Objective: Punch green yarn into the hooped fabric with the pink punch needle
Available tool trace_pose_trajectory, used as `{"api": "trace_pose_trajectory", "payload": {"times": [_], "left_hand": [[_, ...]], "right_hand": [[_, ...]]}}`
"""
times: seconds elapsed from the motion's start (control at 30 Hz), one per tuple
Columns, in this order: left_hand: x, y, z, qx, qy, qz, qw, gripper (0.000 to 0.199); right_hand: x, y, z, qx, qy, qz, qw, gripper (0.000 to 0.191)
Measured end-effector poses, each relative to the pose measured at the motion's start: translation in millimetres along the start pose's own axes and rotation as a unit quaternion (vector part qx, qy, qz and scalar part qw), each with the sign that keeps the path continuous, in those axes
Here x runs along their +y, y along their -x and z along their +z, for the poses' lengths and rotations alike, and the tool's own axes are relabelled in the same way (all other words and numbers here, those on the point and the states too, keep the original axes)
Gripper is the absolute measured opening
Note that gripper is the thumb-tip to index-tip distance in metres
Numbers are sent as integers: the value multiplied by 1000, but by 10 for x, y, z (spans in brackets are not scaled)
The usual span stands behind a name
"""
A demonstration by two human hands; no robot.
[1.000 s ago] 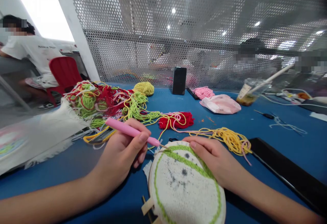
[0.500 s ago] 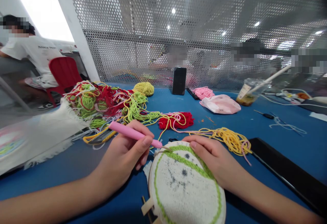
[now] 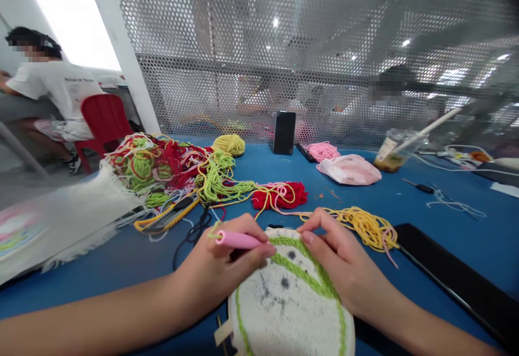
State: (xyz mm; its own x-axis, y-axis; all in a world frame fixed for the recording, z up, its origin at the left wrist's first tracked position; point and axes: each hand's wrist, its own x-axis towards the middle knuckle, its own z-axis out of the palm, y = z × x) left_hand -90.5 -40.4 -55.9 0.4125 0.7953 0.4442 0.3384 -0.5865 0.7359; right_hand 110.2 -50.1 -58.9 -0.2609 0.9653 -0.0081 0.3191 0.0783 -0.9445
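My left hand is closed around a pink punch needle, its handle pointing left and a bit of green yarn at its rear end. The needle's tip is hidden behind my fingers, at the upper left of the hooped cloth. That white cloth is stretched in a round embroidery hoop and bears green yarn stitching along its outline and in a band, plus dark drawn marks. With thumb and fingers pinched at the upper right rim, my right hand grips the embroidery hoop.
Tangled yarn is heaped at the left, near a yellow utility knife. Red yarn and yellow yarn lie beyond the hoop. A phone, a drink cup and a black slab are also there.
My left hand has shifted right, over the cloth's upper left, and the punch needle's handle has swung lower. The right hand's fingers have drawn into a pinch at the rim.
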Motion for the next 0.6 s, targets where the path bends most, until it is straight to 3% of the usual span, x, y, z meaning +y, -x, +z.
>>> {"api": "trace_pose_trajectory", "payload": {"times": [0.23,0.37,0.6], "left_hand": [[70,-12,-65,8,-34,-29,999,13],[114,35,-120,-18,-19,1,1000,18],[65,69,-91,67,13,-2,998,17]], "right_hand": [[0,-43,10,-6,4,6,1000,20],[-9,-37,-18,-2,13,9,1000,20],[-21,-23,-56,-5,16,12,1000,22]]}}
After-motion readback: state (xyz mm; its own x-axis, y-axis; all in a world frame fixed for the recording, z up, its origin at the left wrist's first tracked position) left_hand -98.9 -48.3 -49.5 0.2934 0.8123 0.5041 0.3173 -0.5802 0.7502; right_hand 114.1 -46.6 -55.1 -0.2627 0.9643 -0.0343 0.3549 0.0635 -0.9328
